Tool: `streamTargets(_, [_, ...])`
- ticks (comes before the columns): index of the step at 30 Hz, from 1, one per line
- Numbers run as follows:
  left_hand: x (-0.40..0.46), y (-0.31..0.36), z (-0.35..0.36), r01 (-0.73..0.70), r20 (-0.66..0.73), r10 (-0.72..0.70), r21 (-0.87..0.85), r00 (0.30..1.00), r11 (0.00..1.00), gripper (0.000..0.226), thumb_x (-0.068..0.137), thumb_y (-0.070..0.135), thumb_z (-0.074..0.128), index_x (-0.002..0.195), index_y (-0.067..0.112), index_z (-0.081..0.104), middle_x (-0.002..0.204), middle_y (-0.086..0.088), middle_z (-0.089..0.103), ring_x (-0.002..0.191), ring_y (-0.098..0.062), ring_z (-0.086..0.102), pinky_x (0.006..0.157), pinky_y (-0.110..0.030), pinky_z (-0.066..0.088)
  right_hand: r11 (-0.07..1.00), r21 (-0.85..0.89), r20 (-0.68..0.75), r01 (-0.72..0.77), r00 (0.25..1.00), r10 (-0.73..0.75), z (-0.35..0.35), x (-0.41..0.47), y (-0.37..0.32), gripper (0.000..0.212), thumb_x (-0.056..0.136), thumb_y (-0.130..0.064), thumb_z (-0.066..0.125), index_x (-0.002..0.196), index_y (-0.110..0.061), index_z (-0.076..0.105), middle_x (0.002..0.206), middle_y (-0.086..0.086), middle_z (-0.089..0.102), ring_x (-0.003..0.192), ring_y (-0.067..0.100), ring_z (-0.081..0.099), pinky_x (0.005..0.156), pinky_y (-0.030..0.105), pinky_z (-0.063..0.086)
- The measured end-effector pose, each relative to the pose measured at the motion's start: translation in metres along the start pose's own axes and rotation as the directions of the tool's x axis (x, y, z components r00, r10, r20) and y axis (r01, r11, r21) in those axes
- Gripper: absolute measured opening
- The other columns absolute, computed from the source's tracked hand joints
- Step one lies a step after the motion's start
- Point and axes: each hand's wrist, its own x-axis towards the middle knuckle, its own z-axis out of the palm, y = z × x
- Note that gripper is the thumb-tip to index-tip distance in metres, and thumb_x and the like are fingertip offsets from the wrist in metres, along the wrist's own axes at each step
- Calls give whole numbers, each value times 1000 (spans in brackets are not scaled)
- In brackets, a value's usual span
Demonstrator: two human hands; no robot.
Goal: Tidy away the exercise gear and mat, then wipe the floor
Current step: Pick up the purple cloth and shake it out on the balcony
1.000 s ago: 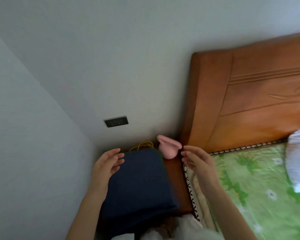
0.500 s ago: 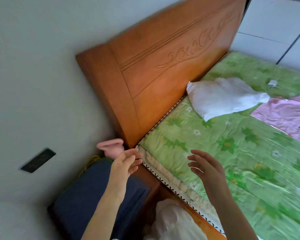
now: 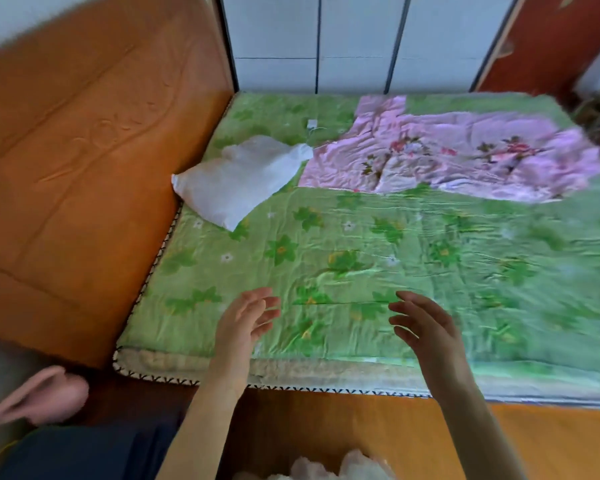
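The folded dark blue mat (image 3: 84, 452) lies at the bottom left beside the bed, with a pink rounded object (image 3: 45, 398) just behind it. My left hand (image 3: 246, 323) hovers over the near edge of the green bedcover, fingers relaxed and spread, holding nothing. My right hand (image 3: 426, 327) hangs at the same height a little to the right, also empty with loosely bent fingers. Both hands are well away from the mat.
A bed with a green floral cover (image 3: 361, 244) fills the view, with a white pillow (image 3: 236, 181) and a pink floral sheet (image 3: 465, 157) on it. The wooden headboard (image 3: 84, 150) stands at the left. White fluffy material (image 3: 326, 469) shows at the bottom edge.
The view has swung right from the wall corner and mat to the bed. Both hands have left the mat and now hang over the bed's near edge, still empty.
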Motion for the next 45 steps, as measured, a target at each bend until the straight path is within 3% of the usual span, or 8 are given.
streamTargets(7, [4, -40, 175, 13, 233, -24, 45, 972, 999, 23, 93, 2, 45, 92, 17, 63, 81, 3, 70, 71, -7, 65, 64, -18, 49, 994, 43, -314, 96, 946, -78, -161, -9, -42, 18, 93, -5, 49, 92, -12, 66, 77, 1, 69, 65, 10, 62, 61, 18, 49])
streamTargets(13, [-1, -63, 295, 33, 446, -110, 178, 888, 984, 25, 94, 1, 42, 92, 16, 61, 88, -3, 66, 74, -10, 62, 68, -22, 47, 982, 97, -607, 165, 792, -73, -255, -36, -58, 19, 93, -6, 51, 92, -15, 68, 77, -1, 70, 66, 10, 64, 61, 19, 47])
streamTargets(17, [2, -75, 366, 22, 600, -214, 310, 771, 951, 23, 93, 1, 43, 92, 16, 61, 86, -3, 66, 69, -13, 56, 65, -25, 39, 968, 111, -748, 225, 660, -67, -297, -44, -64, 17, 91, -6, 53, 92, -13, 68, 76, -1, 70, 66, 10, 64, 65, 24, 45])
streamTargets(22, [4, -88, 449, -51, 771, -298, 392, 562, 919, 22, 93, 2, 44, 94, 14, 62, 83, -3, 67, 68, -13, 55, 64, -26, 38, 929, 119, -885, 349, 462, -60, -338, -53, -74, 15, 91, -6, 55, 94, -13, 68, 81, 2, 70, 70, 12, 63, 68, 26, 44])
streamTargets(28, [-17, -112, 541, -46, 848, -425, 462, 316, 886, 23, 93, 4, 43, 96, 13, 63, 78, 0, 68, 63, -9, 57, 65, -26, 37, 892, 98, -977, 442, 212, 2, -385, -79, -77, 16, 90, -8, 56, 94, -16, 69, 82, 2, 72, 68, 10, 65, 60, 16, 49])
streamTargets(35, [-62, -141, 646, -97, 876, -473, 481, 97, 871, 22, 94, 6, 41, 97, 15, 62, 81, 1, 68, 73, -12, 59, 70, -28, 39, 870, 34, -999, 492, 27, 24, -459, -105, -88, 16, 90, -5, 56, 98, -12, 69, 80, 3, 72, 68, 12, 65, 62, 18, 51])
streamTargets(42, [-131, -182, 778, -90, 885, -460, 454, -72, 887, 25, 96, 16, 37, 98, 17, 61, 85, 0, 68, 74, -12, 62, 69, -30, 38, 852, 4, -1000, 523, 11, -2, -580, -116, -133, 13, 86, -12, 60, 95, -14, 69, 81, 3, 71, 72, 13, 65, 65, 19, 51])
streamTargets(45, [-171, -197, 843, -72, 877, -471, 466, -94, 882, 26, 97, 19, 35, 99, 17, 61, 88, -1, 67, 72, -10, 63, 68, -28, 39, 857, -2, -999, 515, 28, -19, -645, -125, -164, 14, 88, -11, 57, 98, -13, 68, 82, 3, 70, 72, 13, 64, 66, 20, 50])
